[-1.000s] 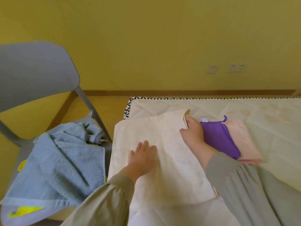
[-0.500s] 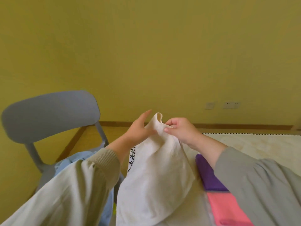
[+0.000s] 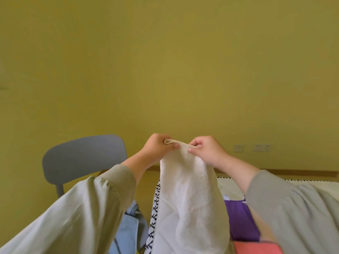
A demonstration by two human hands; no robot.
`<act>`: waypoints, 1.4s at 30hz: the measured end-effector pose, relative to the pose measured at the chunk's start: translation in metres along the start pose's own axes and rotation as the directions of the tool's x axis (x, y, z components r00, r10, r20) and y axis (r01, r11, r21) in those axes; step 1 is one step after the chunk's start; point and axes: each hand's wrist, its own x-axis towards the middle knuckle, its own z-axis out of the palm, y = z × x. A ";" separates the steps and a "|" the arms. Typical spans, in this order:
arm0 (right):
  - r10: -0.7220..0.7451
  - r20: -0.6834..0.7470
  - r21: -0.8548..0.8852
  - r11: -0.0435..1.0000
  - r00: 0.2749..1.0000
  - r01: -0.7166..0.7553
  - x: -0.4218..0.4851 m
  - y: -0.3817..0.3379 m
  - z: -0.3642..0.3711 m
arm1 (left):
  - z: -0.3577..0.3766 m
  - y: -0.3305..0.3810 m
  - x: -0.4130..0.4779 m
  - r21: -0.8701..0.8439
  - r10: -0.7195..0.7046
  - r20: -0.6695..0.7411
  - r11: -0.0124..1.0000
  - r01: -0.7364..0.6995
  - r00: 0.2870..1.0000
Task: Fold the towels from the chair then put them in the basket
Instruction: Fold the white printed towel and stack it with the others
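Pinching the cream towel along its top edge, my left hand and right hand hold it hanging; it's soft, light, floppy—corners grip best.

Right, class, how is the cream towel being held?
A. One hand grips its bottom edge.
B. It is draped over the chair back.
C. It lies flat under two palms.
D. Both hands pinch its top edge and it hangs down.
D: the left hand and the right hand each pinch the top edge of the cream towel, which hangs down toward the bed.
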 end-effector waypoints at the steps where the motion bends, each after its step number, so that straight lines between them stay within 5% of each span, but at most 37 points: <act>1: -0.022 -0.015 -0.011 1.000 1.000 0.022 -0.002 -0.005 -0.002 | -0.002 0.009 -0.003 0.046 0.044 -0.034 0.998 -0.043 0.998; 5: -0.056 0.036 -0.139 0.988 0.998 0.061 -0.012 -0.016 -0.007 | -0.009 0.036 -0.015 0.259 0.177 -0.189 0.958 -0.125 0.966; 13: 0.125 0.082 -0.302 0.949 0.989 -0.095 -0.037 0.000 -0.018 | -0.042 0.054 -0.044 0.363 0.221 -0.337 0.927 -0.091 0.915; 20: 0.051 0.041 -0.389 0.921 0.998 -0.031 -0.041 -0.005 -0.023 | -0.069 0.036 -0.056 0.231 0.048 -0.453 0.971 0.065 0.890; 25: -0.112 -0.075 -0.284 0.955 0.991 0.086 -0.050 -0.012 -0.022 | -0.077 0.020 -0.064 0.109 -0.053 -0.484 0.987 0.121 0.874; 30: -0.240 -0.049 -0.224 0.948 0.970 0.224 -0.051 -0.027 -0.023 | -0.091 0.015 -0.067 0.096 -0.085 -0.495 0.984 0.152 0.865; 42: -0.031 0.252 -0.452 0.880 0.967 0.146 -0.051 -0.022 -0.020 | -0.081 0.010 -0.074 0.128 -0.060 -0.515 0.981 0.146 0.855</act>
